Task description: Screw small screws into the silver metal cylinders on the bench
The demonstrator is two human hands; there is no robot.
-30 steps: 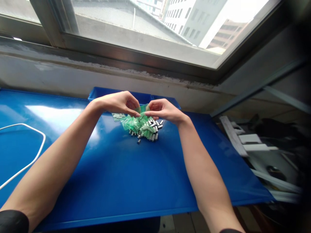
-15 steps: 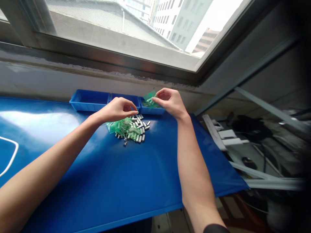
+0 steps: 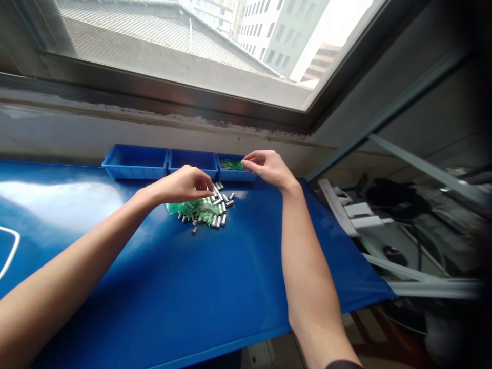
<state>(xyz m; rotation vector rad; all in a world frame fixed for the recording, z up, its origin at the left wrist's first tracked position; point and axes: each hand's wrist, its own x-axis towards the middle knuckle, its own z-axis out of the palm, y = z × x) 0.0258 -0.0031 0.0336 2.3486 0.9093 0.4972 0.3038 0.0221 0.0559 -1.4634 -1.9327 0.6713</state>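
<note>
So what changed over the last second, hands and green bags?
The right hand carried one green bag from the pile to the rightmost blue tray and released it there. The left hand dropped to the pile. Pile and trays stayed put.

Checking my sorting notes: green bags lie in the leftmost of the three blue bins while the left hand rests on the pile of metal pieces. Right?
Not quite. The head view shows the green bags in the rightmost blue bin, beside the right hand. The left hand does rest on the pile of metal pieces.
</note>
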